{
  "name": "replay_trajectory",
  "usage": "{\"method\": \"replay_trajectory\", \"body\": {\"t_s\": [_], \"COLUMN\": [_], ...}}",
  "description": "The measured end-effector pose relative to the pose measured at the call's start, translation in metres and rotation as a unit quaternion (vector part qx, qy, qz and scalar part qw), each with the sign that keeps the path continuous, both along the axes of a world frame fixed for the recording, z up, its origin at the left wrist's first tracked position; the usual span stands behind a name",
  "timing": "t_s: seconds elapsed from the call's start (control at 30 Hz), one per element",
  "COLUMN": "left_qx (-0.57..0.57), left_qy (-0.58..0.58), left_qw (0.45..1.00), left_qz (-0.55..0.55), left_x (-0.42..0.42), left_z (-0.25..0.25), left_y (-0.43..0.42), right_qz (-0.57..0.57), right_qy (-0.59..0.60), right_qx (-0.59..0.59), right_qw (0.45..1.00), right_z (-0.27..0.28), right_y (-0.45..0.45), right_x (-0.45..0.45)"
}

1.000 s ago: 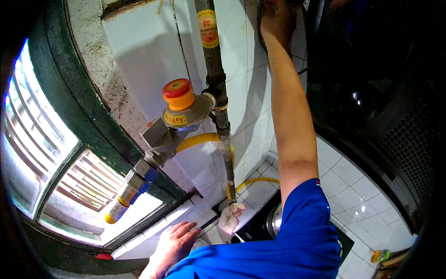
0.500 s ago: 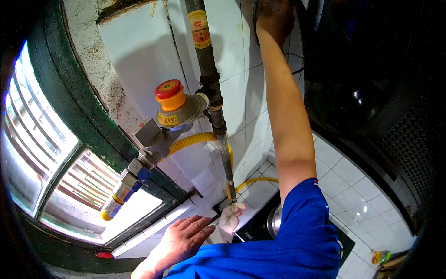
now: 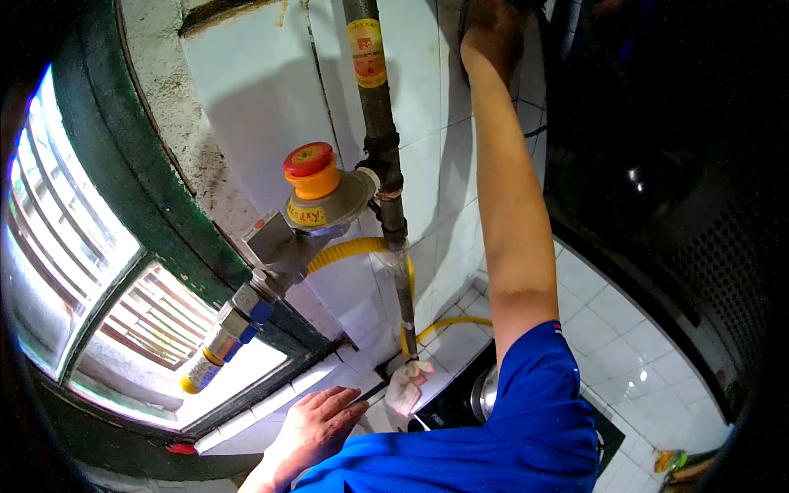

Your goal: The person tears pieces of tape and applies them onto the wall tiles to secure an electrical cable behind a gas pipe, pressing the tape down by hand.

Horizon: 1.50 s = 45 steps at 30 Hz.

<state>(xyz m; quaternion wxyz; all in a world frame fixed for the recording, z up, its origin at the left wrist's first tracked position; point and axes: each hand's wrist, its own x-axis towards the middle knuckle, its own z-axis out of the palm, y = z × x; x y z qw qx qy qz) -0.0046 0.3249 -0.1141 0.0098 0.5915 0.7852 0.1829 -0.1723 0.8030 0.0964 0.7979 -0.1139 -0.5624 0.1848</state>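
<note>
My left hand (image 3: 319,423) lies low in the view by the tiled window ledge (image 3: 271,408), its fingers stretched out and nothing visible in them. A crumpled pinkish-white cloth (image 3: 408,388) is just to its right. My right arm reaches far up, and my right hand (image 3: 496,37) is in deep shadow between the tiled wall and the dark range hood (image 3: 641,164). Its fingers are too dark to make out, as is anything it may touch. Left of that arm, a gas regulator (image 3: 333,197) with a red and orange cap joins a dark vertical pipe (image 3: 380,115).
A yellow corrugated hose (image 3: 353,248) runs from the regulator fitting behind the pipe. Beneath my right arm a black gas stove (image 3: 448,403) shows, with a metal pot (image 3: 486,394) partly hidden. The green-framed barred window (image 3: 156,316) stands at left.
The view has shifted slightly, so the pipe and regulator appear a little farther right. Both hands hold nearly the same positions.
</note>
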Motion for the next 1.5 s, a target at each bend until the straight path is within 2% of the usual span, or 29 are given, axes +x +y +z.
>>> {"method": "replay_trajectory", "body": {"t_s": [0.17, 0.23, 0.37, 0.57, 0.63, 0.7, 0.8, 0.93, 0.97, 1.03, 1.07, 1.1, 1.13, 1.2, 1.23, 1.33, 1.4, 1.43, 1.5], "left_qx": [0.018, 0.024, 0.008, 0.006, -0.005, -0.007, 0.003, 0.088, 0.095, 0.137, 0.139, 0.093, 0.077, 0.068, 0.064, 0.005, 0.211, 0.212, 0.111], "left_qy": [0.009, 0.009, 0.002, 0.019, 0.016, 0.054, 0.123, 0.239, 0.253, 0.292, 0.307, 0.327, 0.398, 0.452, 0.469, 0.424, 0.445, 0.448, 0.456], "left_qw": [1.000, 1.000, 1.000, 1.000, 1.000, 0.997, 0.989, 0.963, 0.962, 0.946, 0.941, 0.939, 0.912, 0.879, 0.867, 0.893, 0.861, 0.860, 0.871], "left_qz": [0.008, 0.006, -0.002, -0.006, -0.011, -0.046, -0.079, -0.082, -0.047, 0.017, 0.023, 0.056, 0.068, 0.135, 0.158, 0.153, 0.124, 0.123, 0.146], "left_x": [-0.001, -0.001, -0.002, -0.003, -0.004, -0.005, -0.004, -0.003, -0.001, -0.005, -0.013, -0.017, -0.025, -0.038, -0.044, -0.062, -0.083, -0.088, -0.098], "left_z": [-0.009, -0.011, -0.012, -0.010, -0.004, 0.005, 0.041, 0.086, 0.096, 0.111, 0.120, 0.132, 0.138, 0.144, 0.148, 0.166, 0.165, 0.170, 0.181], "left_y": [-0.002, -0.003, -0.003, 0.002, 0.005, 0.015, 0.049, 0.120, 0.141, 0.183, 0.203, 0.219, 0.231, 0.258, 0.271, 0.293, 0.310, 0.317, 0.331], "right_qz": [-0.054, -0.035, -0.018, -0.011, 0.023, 0.034, 0.065, 0.127, 0.132, 0.053, 0.058, 0.100, 0.141, 0.150, 0.155, 0.170, 0.178, 0.183, 0.192], "right_qy": [-0.046, -0.006, -0.003, -0.015, 0.016, 0.021, 0.016, 0.017, 0.014, 0.043, 0.039, -0.002, -0.044, -0.046, -0.044, -0.035, -0.032, -0.030, -0.033], "right_qx": [0.007, 0.048, 0.028, 0.041, 0.071, 0.054, 0.026, -0.014, -0.014, 0.032, 0.033, 0.007, -0.018, -0.007, -0.003, -0.001, -0.005, -0.002, 0.000], "right_qw": [0.997, 0.998, 0.999, 0.999, 0.997, 0.998, 0.997, 0.992, 0.991, 0.997, 0.997, 0.995, 0.989, 0.988, 0.987, 0.985, 0.983, 0.983, 0.981], "right_z": [0.002, -0.001, -0.002, -0.002, -0.001, -0.001, -0.002, -0.005, -0.006, -0.008, -0.008, -0.004, -0.002, -0.005, -0.006, -0.009, -0.012, -0.012, -0.008], "right_y": [0.012, 0.016, 0.012, 0.004, -0.002, 0.000, 0.006, 0.009, 0.014, 0.029, 0.027, 0.025, 0.025, 0.033, 0.032, 0.030, 0.030, 0.030, 0.030], "right_x": [0.001, 0.000, 0.003, 0.015, 0.021, 0.018, 0.018, 0.014, 0.008, -0.003, 0.000, 0.007, 0.010, 0.005, 0.005, 0.006, 0.010, 0.013, 0.013]}}
